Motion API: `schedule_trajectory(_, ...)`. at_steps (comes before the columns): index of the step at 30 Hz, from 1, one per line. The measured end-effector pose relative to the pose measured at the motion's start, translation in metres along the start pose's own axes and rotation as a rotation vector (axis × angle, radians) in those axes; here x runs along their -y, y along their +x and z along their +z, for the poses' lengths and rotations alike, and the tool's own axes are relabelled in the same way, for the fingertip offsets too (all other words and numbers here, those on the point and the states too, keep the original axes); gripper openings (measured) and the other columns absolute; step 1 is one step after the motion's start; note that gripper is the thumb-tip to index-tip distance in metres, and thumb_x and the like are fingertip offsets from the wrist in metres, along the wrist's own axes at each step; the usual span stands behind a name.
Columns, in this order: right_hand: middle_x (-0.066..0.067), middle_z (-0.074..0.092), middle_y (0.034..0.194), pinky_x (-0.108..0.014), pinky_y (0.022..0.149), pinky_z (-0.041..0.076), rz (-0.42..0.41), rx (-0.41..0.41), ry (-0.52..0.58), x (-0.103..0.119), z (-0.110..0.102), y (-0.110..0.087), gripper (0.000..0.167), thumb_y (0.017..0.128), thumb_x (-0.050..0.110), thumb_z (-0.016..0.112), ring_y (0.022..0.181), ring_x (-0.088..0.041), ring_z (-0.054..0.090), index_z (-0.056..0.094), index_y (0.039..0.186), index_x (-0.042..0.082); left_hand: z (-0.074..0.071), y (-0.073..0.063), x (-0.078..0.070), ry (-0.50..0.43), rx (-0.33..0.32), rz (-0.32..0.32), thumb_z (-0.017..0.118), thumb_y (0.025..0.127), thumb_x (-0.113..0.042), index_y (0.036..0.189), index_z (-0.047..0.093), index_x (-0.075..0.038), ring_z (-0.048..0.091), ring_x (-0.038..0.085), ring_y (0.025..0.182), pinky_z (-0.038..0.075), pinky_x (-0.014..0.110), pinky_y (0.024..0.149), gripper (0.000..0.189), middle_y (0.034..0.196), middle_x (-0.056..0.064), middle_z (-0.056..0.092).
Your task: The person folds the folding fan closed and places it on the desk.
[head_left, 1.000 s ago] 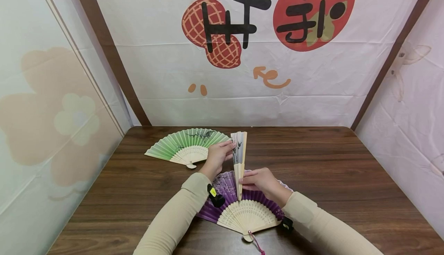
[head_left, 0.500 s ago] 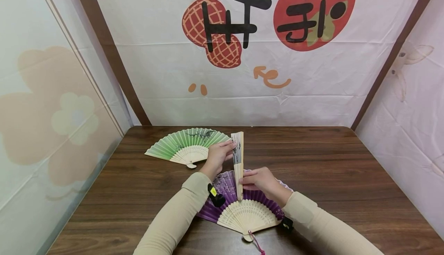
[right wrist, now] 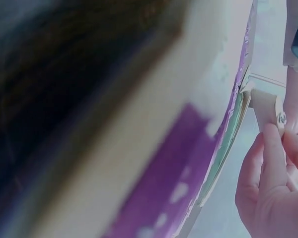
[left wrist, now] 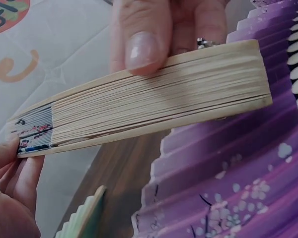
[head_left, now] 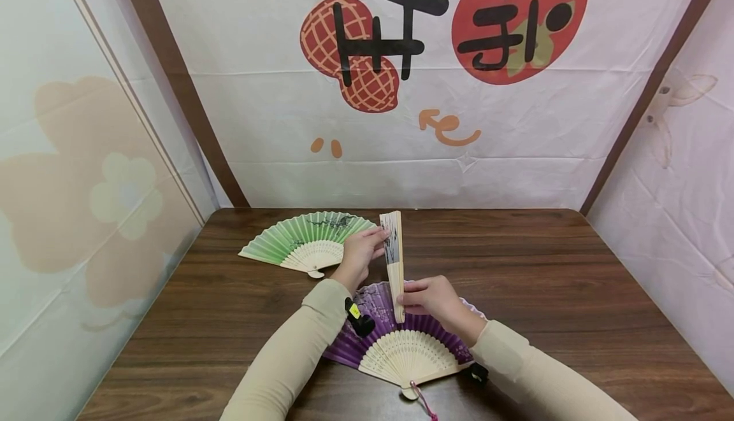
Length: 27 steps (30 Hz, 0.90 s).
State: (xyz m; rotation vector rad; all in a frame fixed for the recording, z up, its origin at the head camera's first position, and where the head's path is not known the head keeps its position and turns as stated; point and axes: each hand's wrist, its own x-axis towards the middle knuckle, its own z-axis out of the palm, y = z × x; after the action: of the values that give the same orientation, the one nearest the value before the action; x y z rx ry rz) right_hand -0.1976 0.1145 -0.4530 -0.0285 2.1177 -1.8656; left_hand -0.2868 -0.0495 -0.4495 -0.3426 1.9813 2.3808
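A folded hand fan with pale wooden ribs and white-grey printed leaf is held slantwise above the table. My left hand pinches it near the upper, leaf end. At the lower, rib end, my right hand grips it between thumb and fingers. In the left wrist view the folded fan shows its stacked ribs edge-on, with a metal rivet near the end. Beneath it lies a spread purple fan with blossoms, pale ribs and a tassel; the forearms and hands cover part of its leaf.
A spread green fan lies at the back left of the brown wooden table, partly behind my left hand. White printed cloth walls enclose the back and sides. Each wrist carries a small black camera.
The folded fan has risen slightly and turned a little, its lower end lifting away from the purple fan's ribs. Both hands keep their hold. The two spread fans stay put.
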Motion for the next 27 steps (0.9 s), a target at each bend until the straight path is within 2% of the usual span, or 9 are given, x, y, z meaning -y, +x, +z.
schedule_trajectory(6,-0.028,0.071,0.108,-0.037,0.077,0.064,-0.006,-0.021,-0.014,0.003,0.0,-0.003,0.034,0.084,-0.003,0.074,0.081,-0.022,0.075,0.066,0.115,-0.015,0.002,-0.002,-0.004,-0.019,-0.017,-0.006,0.075,0.089,-0.015,0.124,0.068,0.001,0.07,0.028,0.108,0.059,0.038,0.093,0.038,0.123,0.019,0.069)
schedule_trajectory(10,-0.026,0.074,0.101,-0.034,0.074,0.064,0.006,-0.032,-0.018,0.005,-0.003,-0.002,0.032,0.084,-0.002,0.074,0.077,-0.02,0.074,0.067,0.113,-0.015,0.007,-0.004,-0.006,-0.043,-0.016,0.003,0.075,0.09,-0.015,0.121,0.07,0.0,0.069,0.027,0.111,0.059,0.037,0.094,0.035,0.123,0.017,0.07)
schedule_trajectory(14,-0.024,0.075,0.096,-0.035,0.074,0.064,0.021,-0.041,-0.001,0.005,-0.008,0.001,0.032,0.084,-0.003,0.074,0.073,-0.016,0.072,0.067,0.113,-0.015,0.015,-0.007,-0.004,-0.037,-0.009,0.037,0.075,0.089,-0.011,0.117,0.071,0.002,0.071,0.022,0.105,0.061,0.032,0.09,0.031,0.119,0.017,0.071)
schedule_trajectory(18,-0.025,0.074,0.099,-0.036,0.077,0.064,0.028,-0.073,0.028,0.008,-0.017,0.005,0.033,0.084,-0.004,0.073,0.073,-0.016,0.072,0.066,0.114,-0.015,0.026,-0.011,0.001,-0.001,0.02,0.069,0.073,0.089,-0.006,0.115,0.071,0.005,0.072,0.017,0.095,0.062,0.029,0.084,0.028,0.115,0.021,0.072)
schedule_trajectory(23,-0.026,0.072,0.108,-0.038,0.083,0.063,0.044,-0.123,0.067,0.013,-0.033,0.013,0.034,0.086,-0.004,0.071,0.075,-0.016,0.073,0.065,0.118,-0.015,0.04,-0.018,0.007,0.043,0.08,0.084,0.071,0.09,-0.003,0.113,0.071,0.008,0.074,0.022,0.093,0.062,0.029,0.082,0.026,0.112,0.024,0.072)
schedule_trajectory(27,-0.026,0.072,0.11,-0.039,0.086,0.062,0.057,-0.134,0.078,0.017,-0.048,0.017,0.037,0.088,-0.003,0.07,0.073,-0.014,0.072,0.062,0.121,-0.016,0.053,-0.02,0.012,0.058,0.104,0.083,0.071,0.09,-0.003,0.111,0.071,0.009,0.074,0.022,0.091,0.063,0.03,0.08,0.024,0.109,0.024,0.073)
